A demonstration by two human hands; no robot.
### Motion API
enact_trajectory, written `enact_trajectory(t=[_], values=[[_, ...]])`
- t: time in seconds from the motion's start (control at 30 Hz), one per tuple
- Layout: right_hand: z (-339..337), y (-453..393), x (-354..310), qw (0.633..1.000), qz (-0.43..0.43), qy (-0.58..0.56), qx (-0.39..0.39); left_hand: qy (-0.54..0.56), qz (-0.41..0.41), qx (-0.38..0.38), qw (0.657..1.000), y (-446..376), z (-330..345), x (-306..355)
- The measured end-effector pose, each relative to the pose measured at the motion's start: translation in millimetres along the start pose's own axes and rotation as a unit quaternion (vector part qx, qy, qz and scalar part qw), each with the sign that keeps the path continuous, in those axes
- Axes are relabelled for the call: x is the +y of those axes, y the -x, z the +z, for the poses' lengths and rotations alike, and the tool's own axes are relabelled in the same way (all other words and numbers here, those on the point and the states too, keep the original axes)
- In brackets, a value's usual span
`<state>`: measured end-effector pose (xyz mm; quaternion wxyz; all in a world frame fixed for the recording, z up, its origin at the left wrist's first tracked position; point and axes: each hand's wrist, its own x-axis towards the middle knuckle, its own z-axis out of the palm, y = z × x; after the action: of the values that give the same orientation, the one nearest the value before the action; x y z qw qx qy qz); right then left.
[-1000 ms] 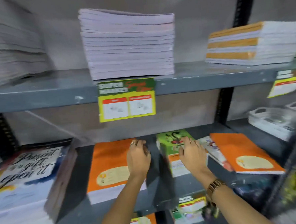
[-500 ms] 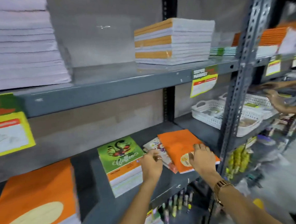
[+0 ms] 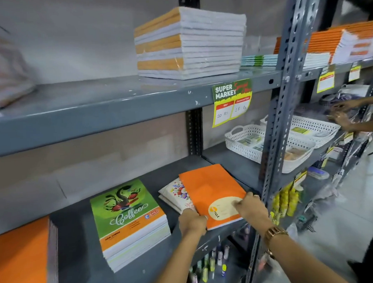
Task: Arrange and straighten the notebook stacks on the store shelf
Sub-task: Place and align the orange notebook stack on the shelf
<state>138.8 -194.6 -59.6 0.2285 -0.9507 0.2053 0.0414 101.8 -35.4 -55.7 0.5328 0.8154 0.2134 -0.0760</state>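
An orange notebook [image 3: 207, 190] lies skewed on top of white floral notebooks [image 3: 175, 192] at the right end of the middle shelf [image 3: 78, 233]. My left hand [image 3: 192, 222] grips the orange notebook's near left corner. My right hand [image 3: 250, 207] rests with fingers pinched on its near right edge, over the cream label. To the left stands a neat stack with a green Coffee cover [image 3: 126, 211]. Further left is an orange stack [image 3: 21, 262], cut off by the frame. A wrapped orange and white stack [image 3: 189, 43] sits on the upper shelf.
A perforated grey upright [image 3: 283, 106] stands just right of my hands. Behind it are white baskets [image 3: 266, 148] with small goods, where another person's hands [image 3: 344, 111] work. A price tag [image 3: 232, 102] hangs from the upper shelf edge. Small bottles [image 3: 209, 265] line the shelf below.
My view has swung right from the left orange and green stacks. Both hands have left those stacks and now hold the skewed orange notebook at the shelf's right end.
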Motion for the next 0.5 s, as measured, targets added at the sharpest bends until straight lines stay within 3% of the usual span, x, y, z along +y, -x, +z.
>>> enact_trajectory(t=[0.13, 0.5], values=[[-3, -3, -5, 0.999, 0.043, -0.003, 0.015, 0.067, -0.044, -0.019, 0.997, -2, -5, 3], [-13, 29, -36, 0.986, -0.024, -0.091, 0.135, 0.094, 0.031, -0.004, 0.995, 18, -36, 14]])
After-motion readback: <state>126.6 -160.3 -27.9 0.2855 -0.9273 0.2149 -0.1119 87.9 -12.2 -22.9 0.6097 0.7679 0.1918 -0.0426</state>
